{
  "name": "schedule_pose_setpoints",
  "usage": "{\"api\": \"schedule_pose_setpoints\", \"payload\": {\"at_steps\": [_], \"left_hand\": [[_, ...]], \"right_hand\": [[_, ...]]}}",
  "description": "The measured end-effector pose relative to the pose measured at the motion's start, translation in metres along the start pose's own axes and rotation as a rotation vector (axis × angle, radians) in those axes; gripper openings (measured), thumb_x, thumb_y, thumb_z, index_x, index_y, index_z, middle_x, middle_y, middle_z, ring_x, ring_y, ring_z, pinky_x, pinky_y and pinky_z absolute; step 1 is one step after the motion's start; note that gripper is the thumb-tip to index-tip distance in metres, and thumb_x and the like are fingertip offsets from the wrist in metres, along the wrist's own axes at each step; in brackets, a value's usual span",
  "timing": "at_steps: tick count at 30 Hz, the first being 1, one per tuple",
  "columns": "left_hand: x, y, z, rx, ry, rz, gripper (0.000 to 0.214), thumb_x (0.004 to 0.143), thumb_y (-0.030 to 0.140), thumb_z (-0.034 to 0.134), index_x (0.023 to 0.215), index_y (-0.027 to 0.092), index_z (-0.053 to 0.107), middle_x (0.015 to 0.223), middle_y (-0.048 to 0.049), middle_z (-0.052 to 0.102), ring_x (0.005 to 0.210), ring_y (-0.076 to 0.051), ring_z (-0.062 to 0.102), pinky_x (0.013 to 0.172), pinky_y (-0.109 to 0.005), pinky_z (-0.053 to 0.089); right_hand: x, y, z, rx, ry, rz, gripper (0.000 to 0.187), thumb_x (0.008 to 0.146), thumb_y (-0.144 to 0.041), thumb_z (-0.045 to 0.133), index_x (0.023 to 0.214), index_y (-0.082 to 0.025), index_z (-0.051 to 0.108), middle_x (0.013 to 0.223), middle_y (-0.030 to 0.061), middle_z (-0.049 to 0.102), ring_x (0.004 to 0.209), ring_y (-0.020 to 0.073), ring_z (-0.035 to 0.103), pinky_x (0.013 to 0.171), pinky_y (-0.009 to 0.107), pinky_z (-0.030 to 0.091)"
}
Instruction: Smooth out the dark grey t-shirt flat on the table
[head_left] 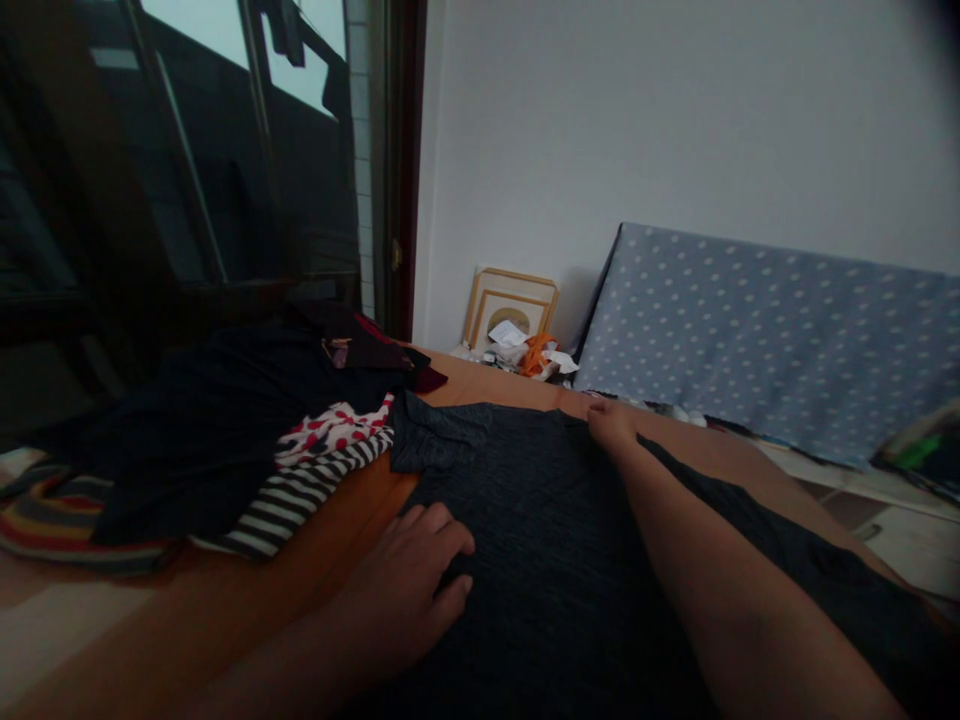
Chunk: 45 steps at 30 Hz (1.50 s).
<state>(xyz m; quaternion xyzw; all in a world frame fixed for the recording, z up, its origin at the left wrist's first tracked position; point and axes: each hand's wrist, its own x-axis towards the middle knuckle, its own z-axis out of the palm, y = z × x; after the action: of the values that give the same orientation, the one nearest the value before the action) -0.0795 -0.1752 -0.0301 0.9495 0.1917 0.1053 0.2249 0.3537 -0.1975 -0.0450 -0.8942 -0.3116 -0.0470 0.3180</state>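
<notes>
A dark grey knit garment (547, 570) lies spread flat on the orange-brown wooden surface (480, 385). My left hand (401, 590) rests on its near left part, with the fingers lightly curled and holding no fold that I can see. My right hand (611, 425) is at the garment's far edge, with its fingertips pinching the cloth. A darker folded part of fabric (439, 435) sits at the garment's far left corner. My right forearm covers part of the garment.
A heap of clothes (202, 440) with red-dotted white and black-and-white striped pieces lies to the left. Gilt picture frames (510, 310), orange cloth and papers stand at the wall. A blue polka-dot board (765, 330) leans at right. A dark window frame fills the left.
</notes>
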Motion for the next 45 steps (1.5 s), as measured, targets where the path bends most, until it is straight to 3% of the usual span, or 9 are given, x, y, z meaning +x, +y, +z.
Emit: {"api": "schedule_pose_setpoints", "payload": {"at_steps": [7,14,22,27,31,38,41,43,45], "left_hand": [[-0.001,0.001,-0.001,-0.001,-0.005,-0.014,0.022,0.089,0.025,0.057,0.11,0.026,0.062,0.115,-0.0042,0.059,0.108,-0.025,0.053,0.092,-0.041,0.042],[-0.001,-0.001,-0.001,0.008,-0.002,0.006,0.022,0.089,0.025,0.056,0.11,0.026,0.062,0.115,-0.0044,0.059,0.107,-0.025,0.053,0.091,-0.041,0.042],[-0.003,0.004,-0.005,0.013,0.007,0.001,0.021,0.089,0.026,0.055,0.109,0.026,0.062,0.114,-0.0049,0.059,0.109,-0.026,0.052,0.092,-0.042,0.042],[-0.003,0.002,-0.002,0.024,0.023,0.025,0.02,0.09,0.027,0.055,0.109,0.026,0.063,0.113,-0.0043,0.059,0.108,-0.025,0.052,0.092,-0.042,0.042],[-0.003,-0.001,0.0,0.032,0.032,0.051,0.02,0.09,0.027,0.054,0.108,0.026,0.062,0.112,-0.0044,0.059,0.107,-0.025,0.052,0.091,-0.04,0.042],[0.0,-0.004,-0.001,0.04,0.036,0.074,0.02,0.091,0.03,0.053,0.108,0.026,0.063,0.111,-0.0051,0.058,0.106,-0.025,0.052,0.091,-0.04,0.042],[0.0,-0.006,0.001,0.043,0.038,0.086,0.02,0.092,0.031,0.052,0.108,0.025,0.063,0.11,-0.0053,0.058,0.104,-0.025,0.052,0.09,-0.039,0.042],[0.0,-0.007,0.002,0.042,0.043,0.092,0.02,0.092,0.031,0.052,0.108,0.025,0.063,0.11,-0.0052,0.058,0.104,-0.024,0.052,0.09,-0.038,0.042],[0.0,-0.008,0.003,0.038,0.047,0.092,0.021,0.091,0.031,0.053,0.108,0.026,0.064,0.11,-0.0051,0.059,0.104,-0.024,0.052,0.09,-0.038,0.042]], "right_hand": [[-0.004,-0.048,0.041,-0.141,-0.266,-0.318,0.04,0.098,-0.042,0.051,0.126,-0.021,0.07,0.133,0.0088,0.066,0.126,0.0262,0.057,0.109,0.037,0.041],[-0.025,-0.061,0.059,-0.255,-0.39,-0.38,0.063,0.102,-0.056,0.033,0.154,-0.02,0.041,0.164,0.0115,0.032,0.152,0.0316,0.024,0.12,0.059,0.019],[-0.062,-0.082,0.028,-0.296,-0.41,-0.406,0.064,0.101,-0.058,0.031,0.142,-0.017,0.057,0.145,0.015,0.057,0.135,0.029,0.052,0.113,0.04,0.037],[-0.103,-0.106,0.051,-0.266,-0.539,-0.56,0.081,0.098,-0.07,0.025,0.161,-0.019,0.028,0.167,0.0126,0.022,0.155,0.0304,0.016,0.123,0.05,0.015],[-0.108,-0.114,0.056,-0.221,-0.569,-0.532,0.086,0.096,-0.076,0.023,0.162,-0.021,0.022,0.169,0.0125,0.013,0.156,0.031,0.007,0.123,0.053,0.007],[-0.106,-0.081,0.007,-0.111,-0.434,-0.451,0.079,0.099,-0.069,0.027,0.154,-0.015,0.043,0.162,0.0135,0.035,0.152,0.0284,0.027,0.122,0.042,0.023],[-0.099,-0.043,-0.028,-0.162,-0.228,-0.333,0.057,0.102,-0.053,0.035,0.14,-0.019,0.06,0.143,0.0095,0.06,0.133,0.0227,0.054,0.113,0.031,0.037],[-0.092,-0.011,-0.055,-0.264,-0.107,-0.127,0.046,0.102,-0.045,0.036,0.128,-0.025,0.069,0.126,0.006,0.071,0.118,0.022,0.064,0.102,0.03,0.046],[-0.084,0.023,-0.084,-0.324,-0.028,-0.011,0.048,0.101,-0.036,0.033,0.123,-0.018,0.072,0.116,0.0135,0.074,0.113,0.0264,0.066,0.098,0.034,0.048]]}}
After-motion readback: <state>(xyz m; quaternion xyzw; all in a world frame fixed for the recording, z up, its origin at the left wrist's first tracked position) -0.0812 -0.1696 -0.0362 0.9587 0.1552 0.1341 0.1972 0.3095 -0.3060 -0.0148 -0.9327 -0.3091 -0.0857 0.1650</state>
